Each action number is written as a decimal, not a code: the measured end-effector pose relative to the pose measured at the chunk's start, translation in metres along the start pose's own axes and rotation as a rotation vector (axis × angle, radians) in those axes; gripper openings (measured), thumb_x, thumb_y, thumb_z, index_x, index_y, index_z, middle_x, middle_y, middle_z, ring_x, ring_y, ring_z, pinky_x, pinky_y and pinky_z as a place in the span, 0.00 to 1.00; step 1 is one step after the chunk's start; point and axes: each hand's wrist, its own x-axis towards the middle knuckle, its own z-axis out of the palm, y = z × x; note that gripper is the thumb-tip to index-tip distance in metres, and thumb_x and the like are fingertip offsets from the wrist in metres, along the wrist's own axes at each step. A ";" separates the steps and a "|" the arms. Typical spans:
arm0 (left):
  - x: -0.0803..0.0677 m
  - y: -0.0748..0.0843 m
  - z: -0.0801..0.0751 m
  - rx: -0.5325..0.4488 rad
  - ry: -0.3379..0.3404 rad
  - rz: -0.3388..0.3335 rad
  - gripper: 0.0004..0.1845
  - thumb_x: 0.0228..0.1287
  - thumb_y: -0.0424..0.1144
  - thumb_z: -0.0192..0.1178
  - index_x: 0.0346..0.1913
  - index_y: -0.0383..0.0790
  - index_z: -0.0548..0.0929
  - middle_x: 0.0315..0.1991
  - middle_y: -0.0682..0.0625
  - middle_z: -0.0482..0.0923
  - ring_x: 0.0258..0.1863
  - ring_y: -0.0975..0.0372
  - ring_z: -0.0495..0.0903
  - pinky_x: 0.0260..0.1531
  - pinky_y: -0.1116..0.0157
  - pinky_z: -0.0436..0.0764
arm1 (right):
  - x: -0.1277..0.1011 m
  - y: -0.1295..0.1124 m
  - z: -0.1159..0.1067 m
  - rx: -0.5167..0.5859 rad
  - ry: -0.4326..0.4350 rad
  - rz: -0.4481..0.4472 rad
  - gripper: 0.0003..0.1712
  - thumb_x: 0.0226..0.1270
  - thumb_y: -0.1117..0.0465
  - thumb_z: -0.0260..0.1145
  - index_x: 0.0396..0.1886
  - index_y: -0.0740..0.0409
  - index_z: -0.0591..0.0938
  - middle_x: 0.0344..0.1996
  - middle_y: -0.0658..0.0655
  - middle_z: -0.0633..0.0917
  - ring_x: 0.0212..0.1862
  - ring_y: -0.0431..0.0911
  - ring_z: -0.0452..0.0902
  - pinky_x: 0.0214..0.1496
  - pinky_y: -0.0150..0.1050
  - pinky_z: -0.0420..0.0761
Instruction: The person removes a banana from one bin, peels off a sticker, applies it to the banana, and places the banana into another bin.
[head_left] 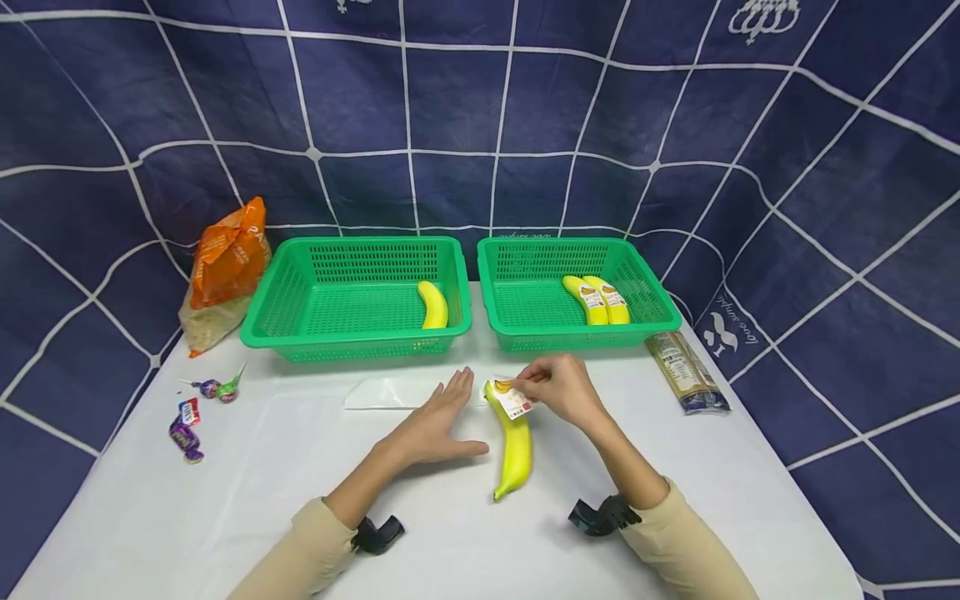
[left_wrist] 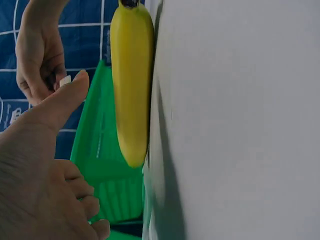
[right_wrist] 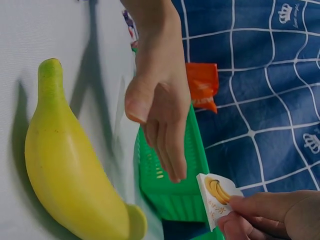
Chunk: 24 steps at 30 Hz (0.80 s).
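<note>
A yellow banana (head_left: 516, 458) lies on the white table between my two hands. My right hand (head_left: 561, 389) pinches a white label (right_wrist: 218, 198) printed with a picture of bananas; in the right wrist view it is held up off the table, apart from the fruit. Left of the banana, my left hand (head_left: 438, 429) is held with extended fingers and a spread thumb, gripping nothing. A flat white strip (head_left: 378, 393) lies on the table beyond it, partly hidden by that hand.
At the back stand a left green basket (head_left: 352, 341) with one banana (head_left: 433, 305) and a right green basket (head_left: 585, 334) with two labelled bananas (head_left: 592, 302). An orange bag (head_left: 228, 262), lollipops (head_left: 217, 389) and purple-wrapped candy (head_left: 184, 437) are leftward; a gold packet (head_left: 686, 371) lies right.
</note>
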 end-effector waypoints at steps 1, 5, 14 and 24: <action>0.002 0.003 0.002 -0.012 -0.002 0.009 0.61 0.54 0.66 0.65 0.77 0.34 0.43 0.80 0.44 0.37 0.79 0.57 0.38 0.78 0.53 0.45 | -0.001 0.001 0.000 0.007 0.000 0.003 0.07 0.54 0.60 0.76 0.27 0.59 0.89 0.23 0.53 0.88 0.21 0.39 0.81 0.23 0.33 0.80; 0.011 0.010 0.012 -0.050 -0.018 0.029 0.64 0.51 0.69 0.64 0.78 0.36 0.41 0.80 0.45 0.34 0.79 0.58 0.36 0.78 0.53 0.45 | -0.002 0.005 -0.001 0.045 -0.013 0.022 0.07 0.54 0.60 0.76 0.28 0.60 0.89 0.23 0.55 0.89 0.21 0.40 0.83 0.24 0.35 0.82; 0.019 0.014 0.027 -0.101 -0.083 0.011 0.67 0.47 0.70 0.66 0.77 0.35 0.41 0.80 0.46 0.30 0.79 0.58 0.33 0.78 0.54 0.44 | -0.004 0.008 0.000 0.067 -0.025 0.099 0.07 0.53 0.60 0.76 0.28 0.59 0.89 0.22 0.53 0.89 0.21 0.40 0.83 0.28 0.40 0.85; 0.020 0.013 0.036 -0.091 -0.106 -0.002 0.66 0.48 0.72 0.64 0.78 0.37 0.42 0.80 0.46 0.31 0.79 0.59 0.35 0.78 0.54 0.46 | -0.007 0.012 -0.001 0.081 -0.023 0.154 0.06 0.53 0.62 0.76 0.28 0.61 0.89 0.21 0.54 0.88 0.21 0.41 0.83 0.34 0.49 0.87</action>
